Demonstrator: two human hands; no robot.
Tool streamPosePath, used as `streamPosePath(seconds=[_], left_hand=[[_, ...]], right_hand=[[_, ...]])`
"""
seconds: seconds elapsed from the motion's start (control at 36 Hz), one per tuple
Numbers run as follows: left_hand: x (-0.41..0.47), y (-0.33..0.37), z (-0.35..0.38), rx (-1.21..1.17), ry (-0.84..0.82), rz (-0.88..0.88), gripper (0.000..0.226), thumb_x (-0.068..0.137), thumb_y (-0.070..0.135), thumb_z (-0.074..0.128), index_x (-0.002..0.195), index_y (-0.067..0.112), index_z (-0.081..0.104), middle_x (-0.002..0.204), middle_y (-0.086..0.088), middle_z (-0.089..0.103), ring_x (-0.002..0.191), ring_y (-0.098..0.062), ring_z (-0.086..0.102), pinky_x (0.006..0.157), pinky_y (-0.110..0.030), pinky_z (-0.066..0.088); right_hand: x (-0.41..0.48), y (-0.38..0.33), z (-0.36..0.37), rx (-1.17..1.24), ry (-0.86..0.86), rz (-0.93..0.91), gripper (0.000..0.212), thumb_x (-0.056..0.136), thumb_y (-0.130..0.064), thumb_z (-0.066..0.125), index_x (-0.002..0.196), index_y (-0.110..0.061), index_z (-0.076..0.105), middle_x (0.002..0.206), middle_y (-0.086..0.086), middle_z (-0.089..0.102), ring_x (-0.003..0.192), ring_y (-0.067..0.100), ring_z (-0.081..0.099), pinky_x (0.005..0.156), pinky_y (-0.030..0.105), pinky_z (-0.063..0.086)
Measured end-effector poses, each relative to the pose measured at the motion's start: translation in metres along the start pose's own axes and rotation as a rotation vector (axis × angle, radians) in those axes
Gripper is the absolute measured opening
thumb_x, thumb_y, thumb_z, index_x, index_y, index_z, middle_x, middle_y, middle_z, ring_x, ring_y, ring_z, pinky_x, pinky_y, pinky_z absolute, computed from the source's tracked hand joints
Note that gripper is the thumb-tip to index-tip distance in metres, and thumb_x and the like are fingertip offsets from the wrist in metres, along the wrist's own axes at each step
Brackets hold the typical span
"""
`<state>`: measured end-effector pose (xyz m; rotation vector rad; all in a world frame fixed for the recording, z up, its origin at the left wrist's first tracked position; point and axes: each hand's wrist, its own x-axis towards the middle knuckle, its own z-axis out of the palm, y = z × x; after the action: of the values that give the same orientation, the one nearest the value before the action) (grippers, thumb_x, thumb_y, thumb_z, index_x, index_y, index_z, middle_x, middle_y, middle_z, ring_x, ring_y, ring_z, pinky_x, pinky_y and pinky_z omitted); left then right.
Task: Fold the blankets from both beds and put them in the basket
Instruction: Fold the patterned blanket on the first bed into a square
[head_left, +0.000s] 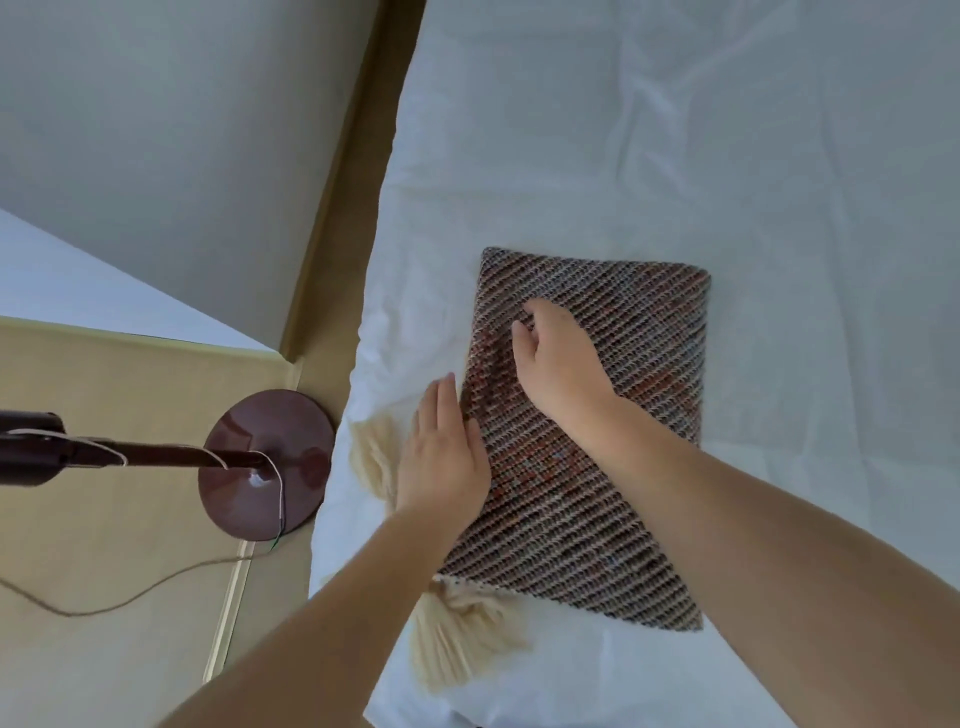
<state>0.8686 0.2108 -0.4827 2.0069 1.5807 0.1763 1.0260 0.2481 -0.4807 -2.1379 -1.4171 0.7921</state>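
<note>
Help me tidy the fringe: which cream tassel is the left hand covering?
The upper tassel, beside the lamp base: the left hand overlaps it. The lower tassel lies uncovered.

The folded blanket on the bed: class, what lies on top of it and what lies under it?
On the folded blanket rests the right hand; the left hand presses its left edge. Under it lies the white sheet. Cream tassels stick out; the sheet beneath is hidden.

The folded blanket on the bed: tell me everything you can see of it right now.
The folded blanket is a thick knit of brown, rust and cream diagonal rows, folded into a compact rectangle lying flat on the white bed sheet, near its left edge. Cream tassels stick out at its near-left corner and left side. The left hand presses flat against its left edge; the right hand rests on top, fingers curled.
</note>
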Motion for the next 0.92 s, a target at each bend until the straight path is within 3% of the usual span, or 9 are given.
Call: streamPosePath(seconds=[0.06,0.11,0.17,0.22,0.39,0.67,0.92], left_hand=[[0.031,0.015,-0.003,0.012,0.013,0.054,0.058,0.101,0.023,0.034,0.151,0.007,0.011,0.157,-0.011,0.019,0.144,-0.024,0.019,0.116,-0.037,0.021],[0.062,0.031,-0.003,0.09,0.017,0.12,0.06,0.101,0.025,0.032,0.152,0.007,0.006,0.16,-0.012,0.011,0.147,-0.024,0.01,0.12,-0.037,0.011],[0.091,0.044,0.003,0.265,-0.002,0.227,0.06,0.102,0.03,0.024,0.152,0.008,0.0,0.161,-0.011,0.0,0.148,-0.022,-0.002,0.12,-0.034,-0.003],[0.113,0.052,0.01,0.41,-0.048,0.325,0.061,0.101,0.035,0.018,0.152,0.009,-0.002,0.161,-0.01,-0.005,0.148,-0.021,-0.007,0.119,-0.033,-0.008],[0.146,0.039,0.042,0.514,-0.177,0.351,0.067,0.099,0.048,0.013,0.152,0.011,-0.005,0.161,-0.012,-0.008,0.148,-0.024,-0.01,0.12,-0.038,-0.008],[0.156,0.027,0.054,0.486,-0.196,0.372,0.071,0.097,0.051,0.015,0.152,0.011,-0.003,0.16,-0.014,-0.008,0.147,-0.026,-0.011,0.12,-0.039,-0.008],[0.071,0.029,0.038,0.504,-0.231,0.322,0.071,0.097,0.048,0.01,0.151,0.007,-0.009,0.159,-0.014,-0.015,0.147,-0.027,-0.015,0.119,-0.041,-0.01]], right_hand=[[-0.005,0.015,-0.011,-0.233,0.062,-0.139,0.047,0.101,-0.032,0.036,0.14,-0.006,0.039,0.136,0.015,0.045,0.124,0.029,0.046,0.102,0.037,0.04],[-0.005,0.029,-0.018,-0.434,0.032,-0.147,0.055,0.101,-0.036,0.031,0.147,-0.006,0.028,0.152,0.017,0.027,0.142,0.033,0.023,0.117,0.045,0.021],[0.0,0.04,-0.022,-0.55,-0.021,-0.082,0.064,0.101,-0.045,0.022,0.153,-0.01,0.008,0.16,0.015,0.002,0.148,0.031,-0.001,0.12,0.046,0.003],[0.007,0.05,-0.024,-0.621,-0.041,-0.043,0.069,0.099,-0.051,0.015,0.153,-0.012,0.0,0.16,0.014,-0.008,0.147,0.029,-0.009,0.119,0.047,-0.004],[0.022,0.086,-0.022,-0.633,-0.039,0.127,0.08,0.093,-0.064,0.006,0.153,-0.011,-0.003,0.161,0.011,-0.009,0.148,0.027,-0.01,0.119,0.048,-0.006],[0.023,0.103,-0.015,-0.598,0.026,0.249,0.087,0.09,-0.069,0.006,0.152,-0.01,-0.005,0.16,0.012,-0.011,0.147,0.027,-0.011,0.12,0.045,-0.003],[-0.08,0.076,-0.005,-0.462,-0.03,0.41,0.084,0.092,-0.064,0.008,0.152,-0.008,-0.009,0.159,0.014,-0.015,0.146,0.031,-0.014,0.12,0.047,-0.001]])
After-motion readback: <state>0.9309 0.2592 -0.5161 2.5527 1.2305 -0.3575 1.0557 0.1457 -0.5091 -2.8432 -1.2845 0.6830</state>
